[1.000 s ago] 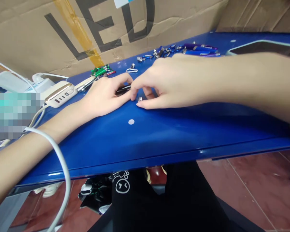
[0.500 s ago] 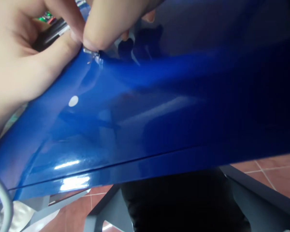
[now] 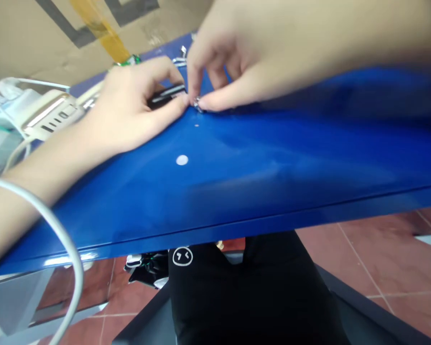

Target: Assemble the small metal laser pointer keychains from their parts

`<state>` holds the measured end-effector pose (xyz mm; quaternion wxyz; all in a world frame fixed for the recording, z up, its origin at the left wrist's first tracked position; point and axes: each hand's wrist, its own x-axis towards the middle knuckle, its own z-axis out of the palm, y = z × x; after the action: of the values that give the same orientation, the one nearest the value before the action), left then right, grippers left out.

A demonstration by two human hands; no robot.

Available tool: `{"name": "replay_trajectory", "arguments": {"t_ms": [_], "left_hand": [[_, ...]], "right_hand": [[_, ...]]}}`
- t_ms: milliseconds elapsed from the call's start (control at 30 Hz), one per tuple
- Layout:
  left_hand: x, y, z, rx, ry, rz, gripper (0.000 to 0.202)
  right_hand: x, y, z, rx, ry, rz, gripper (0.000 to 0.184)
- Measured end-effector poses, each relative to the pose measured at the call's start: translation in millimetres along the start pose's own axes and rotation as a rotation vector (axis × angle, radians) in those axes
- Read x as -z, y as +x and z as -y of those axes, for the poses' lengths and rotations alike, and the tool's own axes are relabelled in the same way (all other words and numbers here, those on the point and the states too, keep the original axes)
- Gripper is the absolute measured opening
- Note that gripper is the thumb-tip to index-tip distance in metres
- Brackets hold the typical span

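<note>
Right grip (image 3: pixel 244 57) pinching small metal fitting (image 3: pixel 197 103), left grip (image 3: pixel 129 108) curled around black tube (image 3: pixel 167 94), glossy blue counter (image 3: pixel 273 163) beneath both

Right hand (image 3: pixel 244 52) blurred and cut off by the top edge; small metal piece (image 3: pixel 197 102) at its fingertips too small to identify. Black cylinder (image 3: pixel 167 94) partly hidden by the left hand (image 3: pixel 129 108); far edge of desk (image 3: pixel 237 158) largely hidden behind both.

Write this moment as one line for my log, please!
left hand: holds black tube | right hand: pinches metal bit | under them: blue tabletop
</note>
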<state>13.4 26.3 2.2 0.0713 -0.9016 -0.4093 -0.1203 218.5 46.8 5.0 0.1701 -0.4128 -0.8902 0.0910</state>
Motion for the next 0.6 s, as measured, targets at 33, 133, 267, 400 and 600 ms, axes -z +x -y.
{"name": "replay_trajectory", "arguments": {"t_ms": [33,133,267,400,600], "left_hand": [[-0.3,0.4,1.8,-0.019,0.006,-0.003,0.043],[-1.5,0.4,7.1,-0.01,0.047,-0.003,0.036],[-1.0,-1.1,9.4,0.011,0.037,0.026,0.035],[0.6,-2.9,8.6,0.024,0.04,0.062,0.034],[3.0,-4.7,8.1,0.024,0.043,0.091,0.035]], "right_hand": [[2.3,-2.2,8.0,0.216,-0.16,0.001,0.028],[3.7,-4.8,18.0,0.247,-0.222,-0.047,0.023],[2.5,-1.7,16.0,0.17,-0.219,0.038,0.027],[3.8,-1.3,17.3,0.155,-0.169,0.052,0.028],[8.1,-5.7,27.1,0.129,-0.118,0.08,0.021]]}}
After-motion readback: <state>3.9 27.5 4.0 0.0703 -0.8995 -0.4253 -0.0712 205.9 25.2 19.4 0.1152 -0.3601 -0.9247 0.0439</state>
